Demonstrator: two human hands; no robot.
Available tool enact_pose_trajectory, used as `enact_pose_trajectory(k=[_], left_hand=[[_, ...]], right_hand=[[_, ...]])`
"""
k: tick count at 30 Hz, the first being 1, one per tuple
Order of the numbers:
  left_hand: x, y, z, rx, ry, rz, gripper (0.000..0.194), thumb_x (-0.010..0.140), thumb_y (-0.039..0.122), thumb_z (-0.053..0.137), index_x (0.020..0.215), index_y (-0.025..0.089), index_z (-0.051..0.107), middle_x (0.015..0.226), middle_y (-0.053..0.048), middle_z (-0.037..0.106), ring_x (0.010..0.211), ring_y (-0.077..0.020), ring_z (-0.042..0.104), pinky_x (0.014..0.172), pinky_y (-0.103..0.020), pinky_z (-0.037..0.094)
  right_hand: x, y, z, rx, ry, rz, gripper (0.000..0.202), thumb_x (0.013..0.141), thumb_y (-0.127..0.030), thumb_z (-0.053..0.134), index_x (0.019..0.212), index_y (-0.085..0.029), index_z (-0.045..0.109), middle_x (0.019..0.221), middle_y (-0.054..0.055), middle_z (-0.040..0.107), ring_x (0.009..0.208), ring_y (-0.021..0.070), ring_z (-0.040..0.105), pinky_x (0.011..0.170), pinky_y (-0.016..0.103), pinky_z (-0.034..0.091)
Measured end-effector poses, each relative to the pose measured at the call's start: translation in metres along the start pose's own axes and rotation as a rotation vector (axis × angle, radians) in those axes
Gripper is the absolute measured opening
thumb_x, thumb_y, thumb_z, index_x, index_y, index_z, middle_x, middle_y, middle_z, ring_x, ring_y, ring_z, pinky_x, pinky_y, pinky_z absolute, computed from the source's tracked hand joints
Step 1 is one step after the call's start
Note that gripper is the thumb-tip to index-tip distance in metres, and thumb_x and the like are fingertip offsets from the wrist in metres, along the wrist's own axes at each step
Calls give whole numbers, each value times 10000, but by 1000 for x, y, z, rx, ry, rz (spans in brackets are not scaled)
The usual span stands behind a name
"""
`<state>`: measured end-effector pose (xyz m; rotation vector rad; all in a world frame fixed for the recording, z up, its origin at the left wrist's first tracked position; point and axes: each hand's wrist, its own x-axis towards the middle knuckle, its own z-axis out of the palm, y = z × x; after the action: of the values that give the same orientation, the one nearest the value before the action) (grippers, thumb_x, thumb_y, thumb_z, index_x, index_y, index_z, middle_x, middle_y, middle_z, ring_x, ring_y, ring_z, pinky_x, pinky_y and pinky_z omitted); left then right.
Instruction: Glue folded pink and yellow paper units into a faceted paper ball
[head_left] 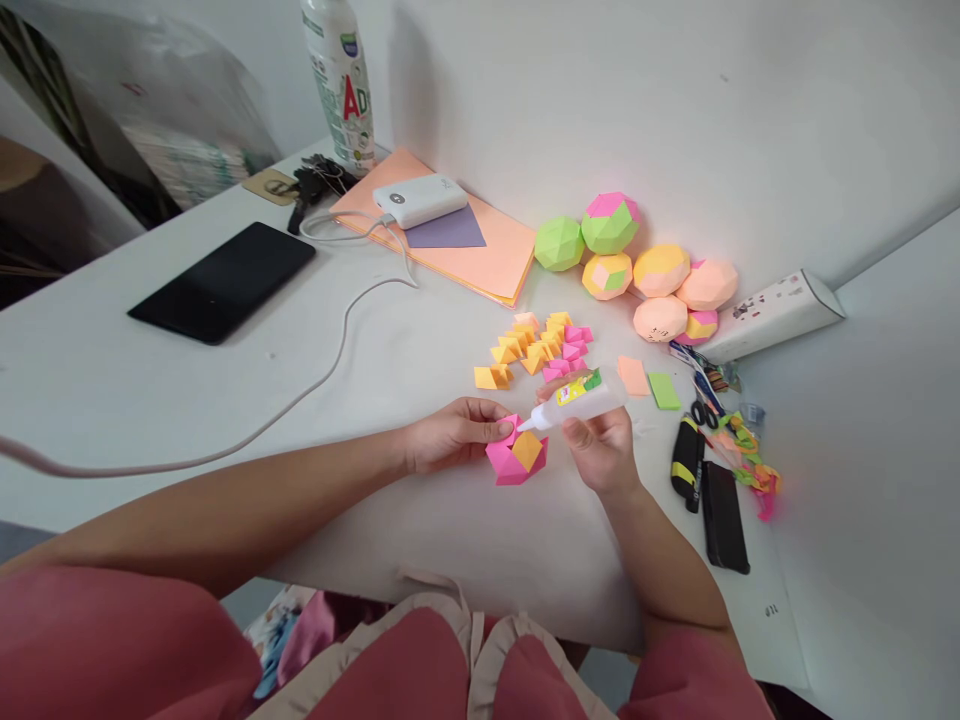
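Near the table's front edge my left hand (459, 434) pinches a partly built folded-paper ball (513, 464), mostly pink with one orange face. In my right hand (604, 448) is a white glue bottle (579, 396) with a yellow and green label, tilted so that its nozzle points down-left. The nozzle tip is at the upper edge of the paper ball; whether it touches the paper I cannot tell. Just beyond my hands stand rows of folded orange paper pieces (537, 346) and pink paper pieces (574, 348).
Finished paper balls (657, 270) lie against the wall. A tablet (225, 282), a white power bank (420, 200) on orange paper sheets (480, 262), and a cable (330, 370) occupy the left. Scissors (703, 412), a black-yellow cutter (685, 460) and a black phone-like slab (724, 516) sit right.
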<state>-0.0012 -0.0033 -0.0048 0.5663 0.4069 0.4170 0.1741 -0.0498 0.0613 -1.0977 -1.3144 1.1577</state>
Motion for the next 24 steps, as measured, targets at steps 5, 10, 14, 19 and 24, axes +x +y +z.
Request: enact_pose_trajectory(k=[5, 10, 14, 19, 24], left_hand=[[0, 0, -1, 4, -10, -1, 147, 699, 251, 747, 729, 115, 701, 686, -35, 658, 643, -129, 592, 655, -259, 470], [0, 0, -1, 12, -2, -9, 143, 695, 243, 750, 706, 113, 688, 664, -28, 645, 623, -122, 581, 636, -250, 464], [0, 1, 0, 17, -7, -3, 138, 705, 239, 741, 713, 113, 686, 657, -22, 636, 615, -117, 576, 632, -246, 461], [0, 0, -1, 30, -6, -2, 149, 714, 254, 733, 724, 113, 685, 676, -27, 640, 631, -123, 580, 642, -254, 463], [0, 1, -1, 23, 2, -8, 137, 696, 240, 745, 712, 116, 688, 663, -22, 637, 625, -121, 575, 640, -254, 459]], right_hand=[[0, -1, 0, -31, -2, 2, 240, 762, -389, 658, 939, -242, 592, 970, 67, 661, 987, 250, 589, 822, 417, 477], [4, 6, -2, 45, 67, 5, 264, 752, -396, 666, 966, -267, 582, 1005, 44, 654, 1003, 244, 585, 817, 406, 483], [6, 9, -5, 85, 55, 64, 250, 771, -389, 648, 972, -261, 574, 991, 45, 664, 980, 235, 591, 797, 396, 487], [6, 7, -4, 121, 7, 123, 216, 779, -382, 640, 944, -258, 576, 978, 38, 675, 974, 225, 594, 798, 383, 481], [8, 9, -4, 176, 57, 109, 234, 774, -385, 645, 972, -277, 582, 989, 33, 676, 996, 228, 591, 795, 389, 480]])
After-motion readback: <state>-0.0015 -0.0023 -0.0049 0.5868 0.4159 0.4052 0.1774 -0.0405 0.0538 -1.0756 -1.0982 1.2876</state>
